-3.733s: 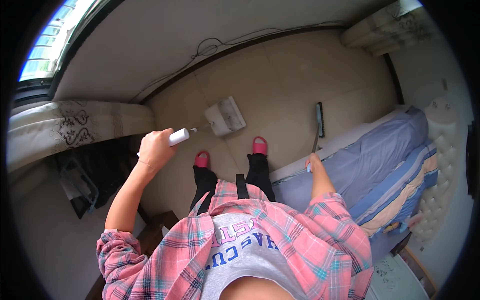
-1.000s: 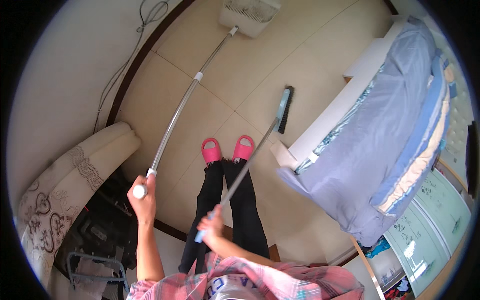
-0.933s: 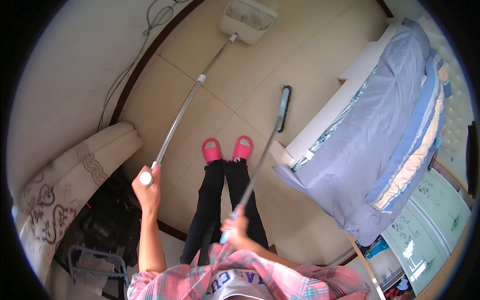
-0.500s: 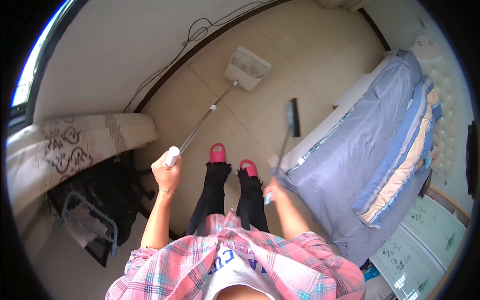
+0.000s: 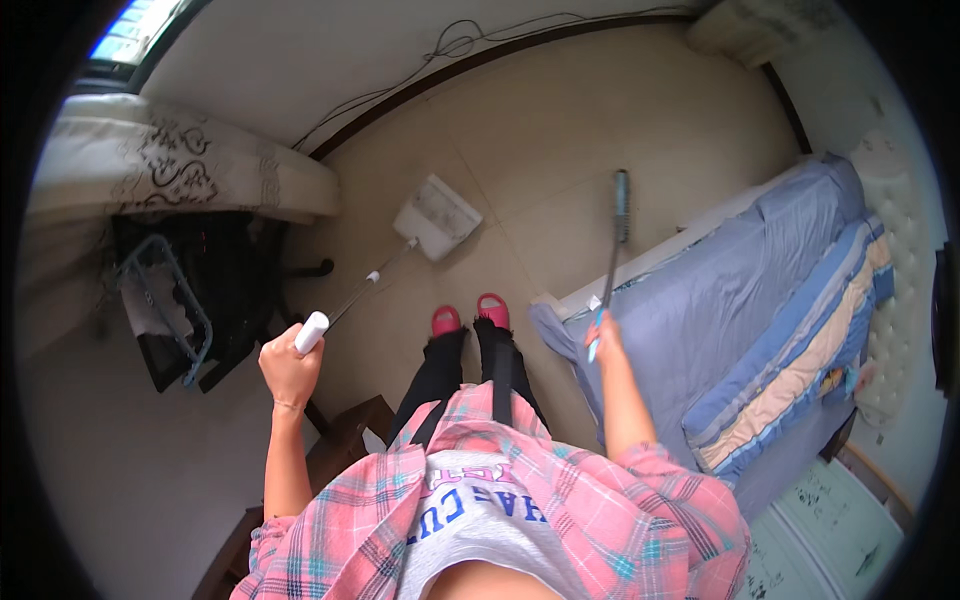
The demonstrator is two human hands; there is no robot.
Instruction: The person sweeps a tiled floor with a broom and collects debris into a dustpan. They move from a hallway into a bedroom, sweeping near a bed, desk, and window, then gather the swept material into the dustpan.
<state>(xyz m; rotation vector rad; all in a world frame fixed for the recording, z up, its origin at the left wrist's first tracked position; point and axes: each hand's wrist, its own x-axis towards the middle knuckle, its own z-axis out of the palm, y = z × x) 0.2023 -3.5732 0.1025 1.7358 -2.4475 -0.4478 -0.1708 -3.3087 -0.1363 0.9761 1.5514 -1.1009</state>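
My left hand (image 5: 288, 367) is closed around the white-topped handle of a long-handled dustpan (image 5: 440, 218). Its white pan rests on the tiled floor ahead of my feet, with grey specks or debris showing inside. My right hand (image 5: 608, 338) grips the light blue handle end of a broom (image 5: 622, 205). The broom's dark bristle head points away from me, to the right of the dustpan and near the bed's side. Whether the bristles touch the floor I cannot tell. Pan and broom head are well apart.
On the right stands a bed with a grey-blue sheet (image 5: 690, 285) and a folded striped quilt (image 5: 790, 360). A patterned curtain (image 5: 190, 170) hangs at left above a black chair (image 5: 215, 280). A cable (image 5: 440, 50) runs along the far wall. Wooden furniture (image 5: 350, 435) stands beside my left leg.
My view has shifted as I stepped or turned. The dustpan now lies nearer to my feet and further left. My right hand has swung the broom outward, further right and forward.
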